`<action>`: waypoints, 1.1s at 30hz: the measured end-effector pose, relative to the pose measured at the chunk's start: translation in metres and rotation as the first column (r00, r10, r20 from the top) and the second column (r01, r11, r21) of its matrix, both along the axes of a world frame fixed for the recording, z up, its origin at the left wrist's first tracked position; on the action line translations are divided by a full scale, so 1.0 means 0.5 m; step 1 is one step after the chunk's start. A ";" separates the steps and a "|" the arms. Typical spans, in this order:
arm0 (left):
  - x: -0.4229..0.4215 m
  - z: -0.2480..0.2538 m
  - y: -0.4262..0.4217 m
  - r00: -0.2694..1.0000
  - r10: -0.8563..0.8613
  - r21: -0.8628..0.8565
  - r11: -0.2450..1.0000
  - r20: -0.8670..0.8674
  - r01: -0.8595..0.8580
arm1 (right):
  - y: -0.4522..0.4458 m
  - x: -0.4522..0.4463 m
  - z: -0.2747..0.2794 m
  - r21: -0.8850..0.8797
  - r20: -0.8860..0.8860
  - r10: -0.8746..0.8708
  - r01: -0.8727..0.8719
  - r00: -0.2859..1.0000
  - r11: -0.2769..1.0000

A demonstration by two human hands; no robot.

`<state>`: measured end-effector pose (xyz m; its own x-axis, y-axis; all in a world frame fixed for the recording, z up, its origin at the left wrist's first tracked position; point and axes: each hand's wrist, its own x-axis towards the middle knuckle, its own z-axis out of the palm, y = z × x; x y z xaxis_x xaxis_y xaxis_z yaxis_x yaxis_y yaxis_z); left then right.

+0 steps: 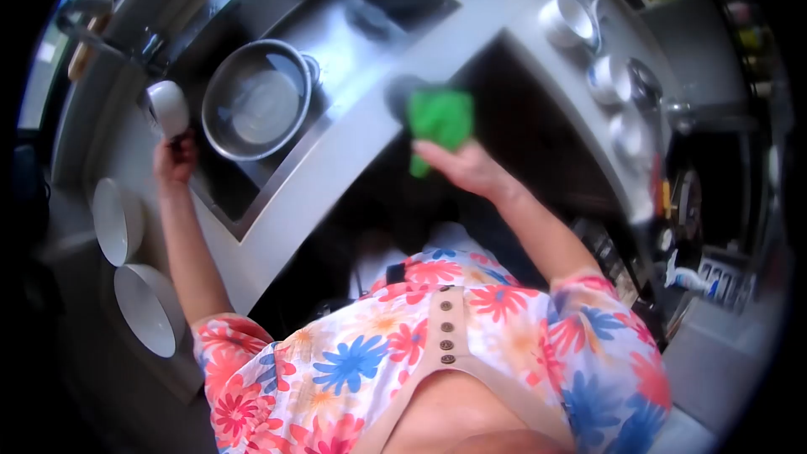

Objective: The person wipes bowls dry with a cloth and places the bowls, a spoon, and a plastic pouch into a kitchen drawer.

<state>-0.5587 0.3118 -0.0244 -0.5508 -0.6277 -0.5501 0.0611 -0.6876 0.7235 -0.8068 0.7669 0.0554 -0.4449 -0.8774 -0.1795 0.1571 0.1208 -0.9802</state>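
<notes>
My left hand (pixel 175 160) is closed on a white mug (pixel 171 109), held up at the left side of the sink (pixel 217 189). In my right hand (pixel 462 168) is a bright green cloth (pixel 441 118), gripped between thumb and fingers and blurred by motion. The cloth is over the front edge of the counter, well apart from the mug. Between my hands, a round metal basin (pixel 257 101) stands in the sink, close to the mug's right side.
Two large white bowls (pixel 150 311) stand on the counter at the left. A faucet (pixel 126 46) rises behind the sink. Several white cups and bowls (pixel 567 20) line the right-hand counter (pixel 538 55). A dark round shape (pixel 402 94) beside the cloth is too blurred to name.
</notes>
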 end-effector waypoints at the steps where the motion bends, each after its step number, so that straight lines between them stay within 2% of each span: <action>1: -0.044 0.000 0.060 0.985 -0.036 0.104 0.993 -0.167 0.054 | -0.038 0.002 -0.001 -0.070 -0.096 0.036 -0.043 0.995 0.997; 2: -0.109 0.046 0.160 0.984 -0.033 0.094 0.994 -0.174 0.050 | -0.080 0.000 0.016 -0.072 -0.318 0.089 -0.118 0.944 0.990; 3: -0.135 0.032 0.197 0.956 -0.128 0.146 0.975 -0.262 0.170 | -0.135 0.013 0.019 -0.183 -0.478 0.024 -0.126 0.878 0.975; 4: -0.173 0.048 0.261 0.944 -0.109 0.229 0.956 -0.310 0.186 | -0.185 0.028 0.020 -0.285 -0.614 -0.059 -0.152 0.787 0.946; 5: -0.213 0.057 0.324 0.967 -0.036 0.167 0.983 -0.252 0.080 | -0.230 0.047 0.020 -0.352 -0.771 -0.206 -0.133 0.602 0.927; 6: -0.248 0.065 0.378 0.979 0.043 0.100 0.995 -0.197 -0.024 | -0.264 0.059 0.020 -0.416 -0.861 -0.344 -0.130 0.374 0.900; 7: -0.255 0.058 0.415 0.832 0.054 0.261 0.959 -0.552 0.111 | -0.290 0.064 0.021 -0.424 -0.882 -0.388 -0.092 0.267 0.901; 9: -0.267 0.085 0.470 0.830 -0.020 0.226 0.958 -0.558 0.175 | -0.321 0.055 0.026 -0.445 -0.895 -0.444 -0.021 0.047 0.895; 12: -0.261 0.108 0.471 0.872 -0.132 0.187 0.951 -0.471 0.245 | -0.339 0.036 0.056 -0.388 -0.887 -0.387 0.045 0.252 0.920; 13: -0.255 0.100 0.463 0.889 -0.180 0.178 0.945 -0.422 0.275 | -0.349 0.022 0.067 -0.209 -0.911 -0.220 0.071 0.348 0.975; 14: -0.246 0.099 0.450 0.903 -0.222 0.165 0.940 -0.367 0.298 | -0.370 -0.012 0.074 0.027 -0.800 0.020 0.003 0.600 1.000; 15: -0.243 0.120 0.454 0.919 -0.255 0.121 0.946 -0.301 0.302 | -0.368 -0.032 0.075 -0.009 -0.471 0.116 -0.137 0.875 0.991; 16: -0.231 0.102 0.443 0.876 -0.364 -0.032 0.927 -0.316 0.374 | -0.366 -0.052 0.076 -0.054 -0.052 0.185 -0.187 0.981 0.981; 17: -0.222 0.120 0.445 0.887 -0.422 -0.138 0.906 -0.190 0.401 | -0.339 -0.054 0.102 -0.011 0.082 0.181 -0.180 0.980 0.984; 18: -0.220 0.138 0.452 0.886 -0.460 -0.231 0.870 -0.057 0.436 | -0.337 -0.073 0.068 -0.063 0.201 0.249 -0.241 0.947 0.968; 19: -0.219 0.135 0.457 0.878 -0.478 -0.334 0.829 -0.006 0.449 | -0.330 -0.083 0.030 -0.164 0.322 0.268 -0.226 0.908 0.960; 20: -0.232 0.145 0.468 0.841 -0.534 -0.402 0.792 -0.089 0.460 | -0.348 -0.105 -0.058 -0.348 0.185 0.415 -0.335 0.891 0.875; 21: -0.245 0.155 0.478 0.791 -0.587 -0.465 0.756 -0.173 0.460 | -0.312 -0.095 -0.078 -0.300 0.122 0.354 -0.305 0.927 0.904; 22: -0.246 0.169 0.472 0.810 -0.579 -0.474 0.742 -0.095 0.475 | -0.275 -0.085 -0.097 -0.248 0.058 0.293 -0.271 0.954 0.930; 23: -0.246 0.181 0.466 0.822 -0.570 -0.480 0.726 -0.019 0.492 | -0.259 -0.070 -0.105 -0.167 -0.303 0.150 -0.208 0.941 0.964; 25: -0.238 0.211 0.453 0.844 -0.525 -0.498 0.706 0.108 0.504 | -0.260 -0.102 -0.093 -0.076 -0.165 0.087 -0.101 0.982 0.992; 27: -0.225 0.207 0.433 0.858 -0.477 -0.510 0.700 0.189 0.501 | -0.242 -0.145 -0.036 -0.152 0.121 -0.012 0.031 0.993 0.988; 28: -0.220 0.201 0.422 0.863 -0.451 -0.513 0.698 0.228 0.500 | -0.225 -0.149 0.036 -0.010 0.463 0.049 -0.050 0.885 0.999; 30: -0.221 0.187 0.408 0.836 -0.406 -0.541 0.637 0.371 0.549 | -0.222 -0.146 0.083 -0.183 0.244 0.117 -0.073 0.963 0.980; 31: -0.222 0.184 0.403 0.814 -0.401 -0.561 0.590 0.421 0.581 | -0.218 -0.129 0.121 -0.132 0.099 0.153 -0.139 0.983 0.981; 32: -0.226 0.182 0.402 0.789 -0.395 -0.576 0.540 0.470 0.613 | -0.216 -0.112 0.157 0.022 -0.171 0.241 -0.241 0.955 0.970; 33: -0.231 0.186 0.402 0.759 -0.386 -0.573 0.500 0.524 0.650 | -0.219 -0.088 0.169 0.057 -0.372 0.364 -0.370 0.854 0.927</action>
<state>-0.6743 0.5127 0.0684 -0.8034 -0.5278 -0.2757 -0.4300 0.1939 0.8817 -0.8507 0.6572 0.1401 -0.1210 -0.9913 -0.0510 -0.2695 0.0823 -0.9595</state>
